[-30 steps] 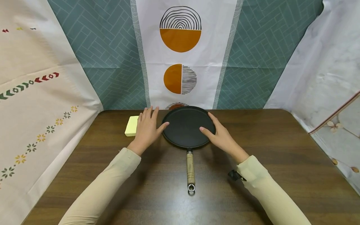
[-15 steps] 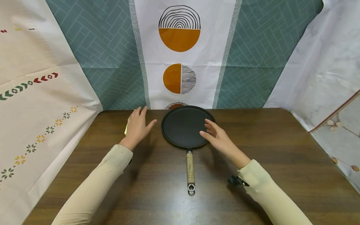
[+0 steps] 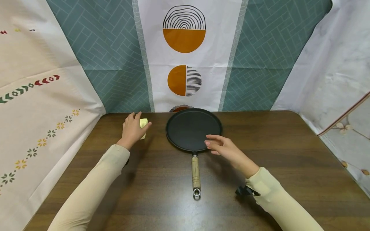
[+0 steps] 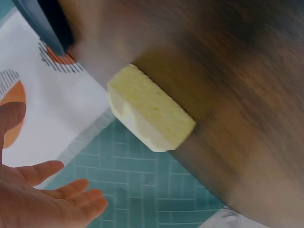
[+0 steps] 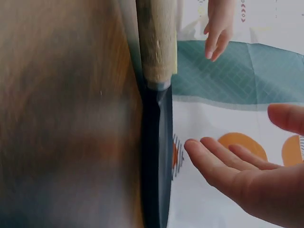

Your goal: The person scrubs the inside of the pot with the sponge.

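Your left hand (image 3: 132, 131) hovers with thumb and fingers spread and nothing between them. The sponge (image 3: 143, 124) lies on the table (image 3: 277, 144), seen past the gap between that thumb and forefinger and, in the left wrist view, apart from the fingertips. To take it well, centre that gap over it first, then come down until thumb and fingers stand on opposite sides. Press only lightly: it looks soft and would probably squash before it slipped. Mind your longest fingertips, as the table's far edge runs close beyond the sponge. Your right hand (image 3: 226, 150) hangs over the near right rim of the pan (image 3: 190, 128), fingers loosely bent, thumb parted from them, pinching nothing; the right wrist view shows a gap between fingertips and pan. Its handle (image 3: 196, 173) points back toward you, to the left of those fingertips. Let these fingers rest clear of the rim while the left ones work; a stray knock there could turn the pan.
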{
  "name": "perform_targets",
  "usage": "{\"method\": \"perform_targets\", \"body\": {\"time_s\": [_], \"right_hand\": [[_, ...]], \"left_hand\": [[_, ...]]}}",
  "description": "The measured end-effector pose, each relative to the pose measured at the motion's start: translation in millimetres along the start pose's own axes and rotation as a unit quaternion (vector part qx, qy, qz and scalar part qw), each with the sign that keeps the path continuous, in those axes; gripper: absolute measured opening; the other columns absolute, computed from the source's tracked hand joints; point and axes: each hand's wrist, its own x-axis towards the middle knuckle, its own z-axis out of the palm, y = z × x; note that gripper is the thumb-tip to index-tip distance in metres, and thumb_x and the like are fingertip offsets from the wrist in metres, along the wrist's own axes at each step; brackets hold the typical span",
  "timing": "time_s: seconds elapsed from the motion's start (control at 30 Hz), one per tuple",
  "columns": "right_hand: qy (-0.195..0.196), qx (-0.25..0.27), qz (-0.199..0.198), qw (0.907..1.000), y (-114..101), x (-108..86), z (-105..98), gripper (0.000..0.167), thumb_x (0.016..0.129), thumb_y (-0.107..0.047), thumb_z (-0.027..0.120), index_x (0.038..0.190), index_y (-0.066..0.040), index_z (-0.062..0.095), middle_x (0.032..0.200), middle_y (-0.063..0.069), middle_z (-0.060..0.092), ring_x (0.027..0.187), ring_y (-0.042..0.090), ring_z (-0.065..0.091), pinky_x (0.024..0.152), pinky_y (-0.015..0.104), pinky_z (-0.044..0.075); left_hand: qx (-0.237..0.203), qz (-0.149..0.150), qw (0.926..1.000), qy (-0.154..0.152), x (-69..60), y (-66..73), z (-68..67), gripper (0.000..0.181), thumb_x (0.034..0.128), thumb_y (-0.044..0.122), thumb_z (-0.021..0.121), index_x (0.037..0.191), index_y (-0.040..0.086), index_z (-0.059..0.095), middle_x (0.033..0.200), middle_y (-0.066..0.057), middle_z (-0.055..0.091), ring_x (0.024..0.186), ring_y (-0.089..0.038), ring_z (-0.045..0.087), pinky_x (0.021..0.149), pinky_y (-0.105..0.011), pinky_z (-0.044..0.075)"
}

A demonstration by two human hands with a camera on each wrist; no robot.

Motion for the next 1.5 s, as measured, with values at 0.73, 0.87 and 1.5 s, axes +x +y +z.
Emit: {"method": "perform_targets", "body": {"time_s": [0.73, 0.87, 1.5], "right_hand": [[-0.028, 0.138, 0.129, 0.9816, 24, -6.8, 26, 0.055, 0.1, -0.013, 0.051, 0.147, 0.006, 0.029, 0.14, 0.033, 0.041, 0.123, 0.043, 0.049, 0.098, 0.047, 0.044], [-0.029, 0.14, 0.124, 0.9819, 26, -8.7, 30, 0.057, 0.098, -0.012, 0.053, 0.146, 0.008, 0.029, 0.137, 0.032, 0.043, 0.121, 0.042, 0.051, 0.096, 0.046, 0.046], [-0.031, 0.148, 0.118, 0.9814, 32, -9.6, 42, 0.059, 0.09, 0.001, 0.059, 0.141, 0.013, 0.032, 0.119, 0.025, 0.058, 0.096, 0.025, 0.063, 0.086, 0.045, 0.052]], "left_hand": [[0.047, -0.019, 0.9963, -0.069, 12.5, -32.2, 21.1, 0.072, 0.0954, 0.037, 0.055, 0.146, -0.007, 0.03, 0.138, -0.038, 0.031, 0.12, -0.055, 0.035, 0.095, -0.064, 0.032], [0.06, -0.02, 0.9948, -0.08, 15.2, -35.3, 27.6, 0.071, 0.0958, 0.037, 0.054, 0.146, -0.007, 0.03, 0.138, -0.039, 0.03, 0.118, -0.054, 0.036, 0.093, -0.063, 0.034], [0.069, -0.047, 0.9929, -0.085, 13.1, -33.7, 34.7, 0.066, 0.0958, 0.03, 0.053, 0.144, -0.009, 0.033, 0.134, -0.041, 0.027, 0.113, -0.053, 0.038, 0.083, -0.059, 0.043]]}}
